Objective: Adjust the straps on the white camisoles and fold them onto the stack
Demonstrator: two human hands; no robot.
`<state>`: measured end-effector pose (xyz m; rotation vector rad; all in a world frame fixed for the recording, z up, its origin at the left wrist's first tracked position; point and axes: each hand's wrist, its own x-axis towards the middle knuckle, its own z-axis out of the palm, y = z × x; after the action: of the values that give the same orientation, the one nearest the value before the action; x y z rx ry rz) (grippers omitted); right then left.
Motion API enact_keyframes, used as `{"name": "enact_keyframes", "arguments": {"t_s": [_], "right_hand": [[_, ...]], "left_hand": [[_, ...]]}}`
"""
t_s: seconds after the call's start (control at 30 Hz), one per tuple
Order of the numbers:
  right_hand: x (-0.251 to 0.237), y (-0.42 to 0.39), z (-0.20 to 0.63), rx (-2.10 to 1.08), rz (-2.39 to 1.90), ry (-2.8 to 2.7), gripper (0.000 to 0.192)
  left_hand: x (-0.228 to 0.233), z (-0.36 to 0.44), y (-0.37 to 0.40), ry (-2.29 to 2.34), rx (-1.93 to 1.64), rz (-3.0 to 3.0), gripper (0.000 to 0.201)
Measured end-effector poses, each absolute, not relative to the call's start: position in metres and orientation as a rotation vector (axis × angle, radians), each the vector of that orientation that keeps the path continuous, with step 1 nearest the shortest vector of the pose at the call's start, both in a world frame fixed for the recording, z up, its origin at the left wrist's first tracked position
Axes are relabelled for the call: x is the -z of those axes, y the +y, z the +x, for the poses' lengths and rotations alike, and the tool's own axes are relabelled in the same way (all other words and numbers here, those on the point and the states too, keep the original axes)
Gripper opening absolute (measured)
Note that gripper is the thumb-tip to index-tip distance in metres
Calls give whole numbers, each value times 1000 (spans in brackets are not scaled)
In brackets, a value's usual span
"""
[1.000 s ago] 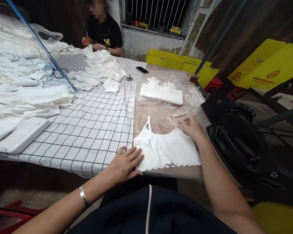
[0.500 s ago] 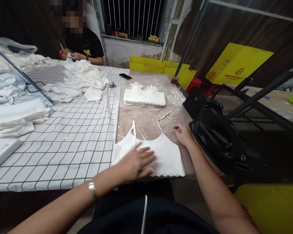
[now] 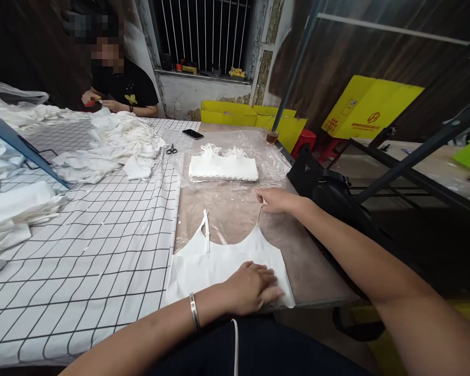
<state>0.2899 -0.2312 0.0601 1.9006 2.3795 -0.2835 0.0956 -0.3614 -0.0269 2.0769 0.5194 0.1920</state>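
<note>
White cropped top (image 3: 215,263) laid flat at the near edge of the table (image 3: 313,256)

The top is plain white and smooth, with faint creases across its front. Its neckline dips in a wide, shallow curve between two peaks, and its right side slants down to a corner at the table edge. The left strap (image 3: 207,232) stands up as a narrow folded loop with a small fitting partway along; the right strap (image 3: 259,215) is a thin cord rising from its peak. Much of the lower edge is hidden by the left hand (image 3: 254,287), which rests palm down on the fabric, fingers loosely spread and gripping nothing. The right hand (image 3: 276,200) pinches the end of the right strap and draws it upward, away from the body. Beyond lies a stack of white garments (image 3: 223,169) with wavy edges, on clear plastic (image 3: 272,162). A checked cloth (image 3: 133,256) covers the table to the left.
</note>
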Motion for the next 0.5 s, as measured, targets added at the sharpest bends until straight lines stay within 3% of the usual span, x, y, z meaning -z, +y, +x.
{"name": "enact_keyframes", "arguments": {"t_s": [0.13, 0.23, 0.3, 0.37, 0.43, 0.5], "right_hand": [[-94, -336, 272, 250, 1930, 2342, 21], [-103, -422, 260, 404, 1808, 2574, 24], [-94, -455, 260, 496, 2027, 2713, 15], [-73, -465, 267, 614, 2580, 2707, 17], [-47, -458, 273, 1058, 3139, 2515, 28], [-24, -446, 274, 1999, 3183, 2236, 38]], "left_hand": [[11, 115, -351, 596, -348, 958, 69], [8, 125, -349, 453, -382, 448, 47], [6, 128, -350, 437, -390, 338, 28], [3, 130, -353, 458, -399, 325, 21], [-3, 132, -355, 450, -427, 344, 23], [-10, 133, -356, 418, -459, 370, 22]]}}
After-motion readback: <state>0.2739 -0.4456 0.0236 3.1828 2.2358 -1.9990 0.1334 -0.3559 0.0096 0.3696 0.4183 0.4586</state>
